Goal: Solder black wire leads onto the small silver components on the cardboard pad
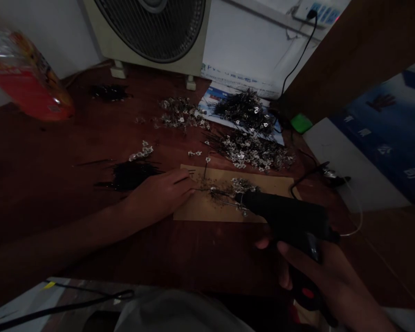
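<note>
My right hand (328, 272) is wrapped round the grip of a black glue gun (287, 212), whose nozzle points left over a brown cardboard sheet (190, 207). At the left end of that sheet, my left hand (166, 191) pinches a thin dark pin (202, 189). The pin's small pale tip meets the nozzle area; I cannot tell whether they touch. Small silver flower-shaped pieces (244, 185) lie on the cardboard behind the nozzle. Just beyond my left hand is a bundle of black pins (133, 175), with a few silver flowers (143, 151) beside it.
Heaps of flower-topped pins (252, 150) lie at the back right, some on a printed paper sheet (207, 99). Loose silver flowers (181, 113) are scattered centrally. A box fan (193, 50) stands behind, a red-labelled bottle (31, 87) at left. A black cable (299, 57) hangs right.
</note>
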Available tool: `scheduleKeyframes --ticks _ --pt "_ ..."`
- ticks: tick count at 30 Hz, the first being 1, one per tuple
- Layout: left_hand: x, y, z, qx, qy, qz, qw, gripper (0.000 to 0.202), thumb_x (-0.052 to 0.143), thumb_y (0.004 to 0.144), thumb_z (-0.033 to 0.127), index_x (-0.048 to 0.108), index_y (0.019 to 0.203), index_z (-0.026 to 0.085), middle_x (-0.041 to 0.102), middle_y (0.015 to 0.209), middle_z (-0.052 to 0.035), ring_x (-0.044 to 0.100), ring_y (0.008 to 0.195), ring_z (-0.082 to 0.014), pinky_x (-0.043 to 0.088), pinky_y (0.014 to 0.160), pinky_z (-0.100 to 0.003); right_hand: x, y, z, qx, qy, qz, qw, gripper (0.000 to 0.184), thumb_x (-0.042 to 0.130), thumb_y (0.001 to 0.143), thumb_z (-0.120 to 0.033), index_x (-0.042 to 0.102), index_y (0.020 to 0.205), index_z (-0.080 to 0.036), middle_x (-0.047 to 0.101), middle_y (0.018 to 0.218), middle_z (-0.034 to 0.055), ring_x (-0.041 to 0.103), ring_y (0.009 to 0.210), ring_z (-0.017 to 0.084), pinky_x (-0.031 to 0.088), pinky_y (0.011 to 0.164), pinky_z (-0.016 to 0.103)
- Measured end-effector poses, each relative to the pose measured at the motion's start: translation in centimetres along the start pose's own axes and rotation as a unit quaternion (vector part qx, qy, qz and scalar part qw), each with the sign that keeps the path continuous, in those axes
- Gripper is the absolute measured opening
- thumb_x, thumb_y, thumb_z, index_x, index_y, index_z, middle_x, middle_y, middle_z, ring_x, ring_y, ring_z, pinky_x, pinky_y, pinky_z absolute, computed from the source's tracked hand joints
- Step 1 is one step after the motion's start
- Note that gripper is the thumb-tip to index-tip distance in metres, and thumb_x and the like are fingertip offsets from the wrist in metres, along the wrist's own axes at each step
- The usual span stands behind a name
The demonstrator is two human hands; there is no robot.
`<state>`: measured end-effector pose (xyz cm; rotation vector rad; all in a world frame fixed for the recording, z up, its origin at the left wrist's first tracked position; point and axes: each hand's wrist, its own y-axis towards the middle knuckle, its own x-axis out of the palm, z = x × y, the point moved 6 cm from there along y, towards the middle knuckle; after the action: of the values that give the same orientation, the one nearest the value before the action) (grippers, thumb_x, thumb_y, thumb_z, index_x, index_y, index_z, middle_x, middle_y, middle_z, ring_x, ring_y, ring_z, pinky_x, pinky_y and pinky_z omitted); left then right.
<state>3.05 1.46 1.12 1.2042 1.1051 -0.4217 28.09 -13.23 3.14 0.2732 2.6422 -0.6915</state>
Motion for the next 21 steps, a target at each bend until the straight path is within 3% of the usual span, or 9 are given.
scheduleKeyframes --ticks 14,21 --pt "0.15 -0.16 -0.2 -0.01 -0.001 -0.003 1.0 0.025 0.05 0.111 0.019 0.073 0.1 0.016 0.072 0.096 -0.004 0.067 0.09 -0.0166 0.053 0.079 -0.028 0.07 0.27 0.49 0.001 0.003 -0.018 1.0 0.06 0.071 0.092 -0.076 0.08 0.105 -0.018 0.068 0.057 0.0014 0.061 0.055 0.016 0.045 0.048 0.022" --pt "0.23 -0.18 -0.31 -0.005 -0.001 0.005 1.0 0.027 0.048 0.112 0.021 0.073 0.101 0.018 0.073 0.097 -0.004 0.069 0.09 -0.0176 0.055 0.079 -0.03 -0.38 -0.57 0.72 0.007 0.062 0.032 0.998 0.059 0.081 0.082 -0.075 0.085 0.104 -0.021 0.064 0.053 0.0001 0.057 0.051 0.012 0.044 0.051 0.02"
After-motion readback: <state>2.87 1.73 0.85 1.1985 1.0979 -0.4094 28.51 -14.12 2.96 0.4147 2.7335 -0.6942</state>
